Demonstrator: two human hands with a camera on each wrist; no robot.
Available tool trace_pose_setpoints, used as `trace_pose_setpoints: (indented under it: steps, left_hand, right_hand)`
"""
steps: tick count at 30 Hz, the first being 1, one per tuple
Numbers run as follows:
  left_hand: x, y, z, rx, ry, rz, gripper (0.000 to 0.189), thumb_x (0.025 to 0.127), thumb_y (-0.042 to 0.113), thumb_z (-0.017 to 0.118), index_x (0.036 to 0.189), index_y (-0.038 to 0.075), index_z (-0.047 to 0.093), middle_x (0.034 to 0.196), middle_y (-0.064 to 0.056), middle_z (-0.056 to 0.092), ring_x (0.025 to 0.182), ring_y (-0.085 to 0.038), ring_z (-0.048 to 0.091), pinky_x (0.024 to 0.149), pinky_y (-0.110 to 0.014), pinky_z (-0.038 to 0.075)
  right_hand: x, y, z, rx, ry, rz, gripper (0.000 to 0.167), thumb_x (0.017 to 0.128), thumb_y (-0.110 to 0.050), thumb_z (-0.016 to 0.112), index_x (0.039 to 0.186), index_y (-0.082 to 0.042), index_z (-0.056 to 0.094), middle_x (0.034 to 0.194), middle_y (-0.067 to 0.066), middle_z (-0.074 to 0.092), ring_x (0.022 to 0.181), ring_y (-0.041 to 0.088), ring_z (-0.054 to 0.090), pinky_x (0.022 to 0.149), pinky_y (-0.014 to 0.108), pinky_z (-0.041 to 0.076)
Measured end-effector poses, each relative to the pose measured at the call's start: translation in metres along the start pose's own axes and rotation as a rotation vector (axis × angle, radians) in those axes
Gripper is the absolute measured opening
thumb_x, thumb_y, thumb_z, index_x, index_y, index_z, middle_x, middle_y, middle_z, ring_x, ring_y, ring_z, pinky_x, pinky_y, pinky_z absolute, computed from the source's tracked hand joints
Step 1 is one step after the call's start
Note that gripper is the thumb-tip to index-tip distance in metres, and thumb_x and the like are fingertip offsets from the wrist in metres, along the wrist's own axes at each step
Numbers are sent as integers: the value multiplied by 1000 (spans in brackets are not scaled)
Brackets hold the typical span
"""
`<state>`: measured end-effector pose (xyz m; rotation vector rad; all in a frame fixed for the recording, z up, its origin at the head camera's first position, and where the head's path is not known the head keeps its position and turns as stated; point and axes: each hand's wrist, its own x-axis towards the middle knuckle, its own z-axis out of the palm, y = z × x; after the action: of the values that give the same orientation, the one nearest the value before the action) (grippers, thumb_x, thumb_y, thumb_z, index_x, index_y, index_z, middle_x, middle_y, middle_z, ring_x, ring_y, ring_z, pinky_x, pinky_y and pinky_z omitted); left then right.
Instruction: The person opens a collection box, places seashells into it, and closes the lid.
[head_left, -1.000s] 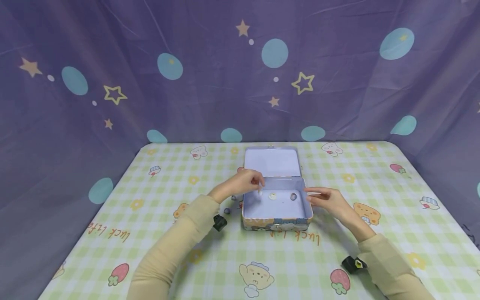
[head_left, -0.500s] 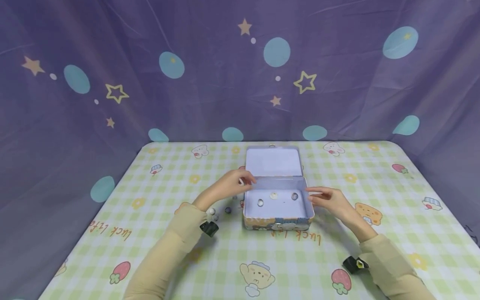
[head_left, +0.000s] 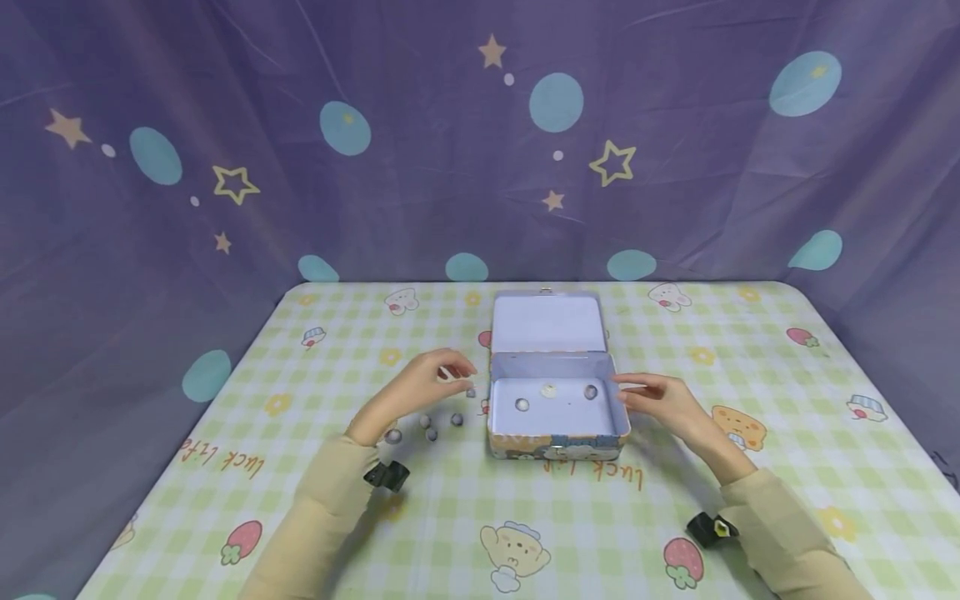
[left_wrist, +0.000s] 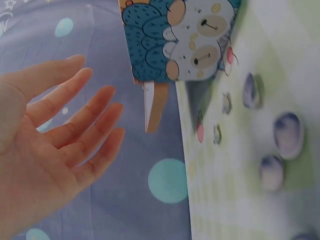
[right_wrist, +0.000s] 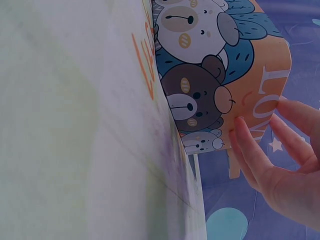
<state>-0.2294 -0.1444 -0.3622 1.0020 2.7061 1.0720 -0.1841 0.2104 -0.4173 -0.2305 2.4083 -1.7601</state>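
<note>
A tin box [head_left: 555, 446] printed with cartoon animals stands with its lid [head_left: 548, 323] folded back. Three small shells rest apart on its floor: a grey-white shell [head_left: 522, 404] at the left, a pale shell [head_left: 549, 390] in the middle and a darker shell [head_left: 591, 392] at the right. My left hand [head_left: 420, 385] hovers left of the box, fingers spread and holding nothing, above several purple-and-white shells [left_wrist: 288, 135] on the cloth. The fingertips of my right hand [head_left: 663, 406] rest against the box's right wall, lettered side facing the right wrist view.
A green-and-white checked cloth [head_left: 600, 533] with cartoon prints covers the table. Behind it hangs a purple curtain [head_left: 420, 217] with stars and blue ovals. A dark wrist mount [head_left: 387, 476] sits under the left sleeve, close to the nearest shells.
My left hand let go of a shell inside the box, at the left, and drew back leftward over the shells on the cloth. The right hand stays at the box's right wall.
</note>
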Motion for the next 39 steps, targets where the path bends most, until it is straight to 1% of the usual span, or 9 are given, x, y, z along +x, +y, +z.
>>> trace_pose_setpoints:
  steps: [5, 9, 14, 22, 27, 30, 33, 34, 39]
  left_hand:
    - [-14, -7, -5, -2, 5, -49, 19, 82, 12, 61, 99, 4, 63, 95, -8, 62, 83, -17, 56, 74, -35, 46]
    - [-26, -14, -9, -11, -3, -107, 19, 83, 13, 60, 101, 5, 62, 96, -8, 62, 85, -17, 55, 76, -38, 45]
    - [-37, -22, -14, 20, -25, -164, 21, 84, 14, 59, 103, 6, 61, 99, -10, 61, 87, -17, 55, 78, -37, 44]
    - [-52, -30, -19, 22, -64, -178, 21, 84, 10, 59, 103, 1, 60, 99, -13, 61, 87, -22, 56, 76, -35, 45]
    - [-59, -38, -19, 19, -98, -226, 22, 84, 11, 60, 104, 2, 60, 100, -13, 60, 88, -24, 55, 73, -33, 46]
    - [-62, -41, -19, 8, -124, -263, 21, 84, 9, 59, 104, 2, 60, 100, -13, 58, 86, -23, 54, 60, -29, 47]
    - [-64, -44, -19, 7, -149, -287, 20, 84, 6, 58, 104, 1, 60, 98, -13, 58, 82, -21, 54, 52, -27, 45]
    - [-65, -44, -19, 9, -157, -290, 20, 84, 5, 57, 103, 0, 60, 97, -14, 58, 81, -21, 54, 51, -26, 45]
    - [-67, -47, -19, 34, -184, -289, 18, 82, 2, 57, 99, -2, 60, 89, -9, 59, 76, -19, 55, 57, -25, 45]
  right_hand:
    - [0, 1, 0, 1, 2, 1, 47, 84, -25, 61, 121, 2, 51, 121, 23, 50, 92, 19, 61, 81, 29, 47]
    - [0, 1, 0, -10, 2, 7, 47, 84, -26, 60, 121, 1, 51, 120, 23, 51, 93, 19, 61, 81, 29, 47]
    - [1, 2, -1, -12, -2, 10, 48, 84, -27, 61, 122, 0, 51, 119, 22, 52, 93, 18, 60, 81, 29, 48]
    - [1, 2, -1, -9, -10, 10, 49, 84, -28, 60, 122, 0, 51, 120, 21, 52, 94, 18, 60, 82, 29, 47]
    - [1, 3, -1, -3, -5, 15, 49, 84, -27, 61, 122, 1, 51, 120, 22, 52, 94, 19, 60, 82, 30, 47]
    - [1, 3, 0, -7, 1, 18, 48, 83, -27, 61, 122, 1, 51, 120, 21, 52, 93, 19, 61, 83, 31, 47]
    - [1, 3, 0, -9, 4, 17, 48, 83, -27, 61, 121, 0, 51, 120, 21, 52, 93, 19, 61, 83, 31, 47]
    - [2, 3, 0, -9, 3, 16, 48, 83, -27, 61, 121, 0, 51, 119, 21, 52, 93, 19, 61, 83, 31, 47]
    - [2, 3, -1, -2, -2, 15, 48, 83, -26, 61, 121, 0, 51, 120, 21, 52, 93, 19, 61, 83, 31, 47]
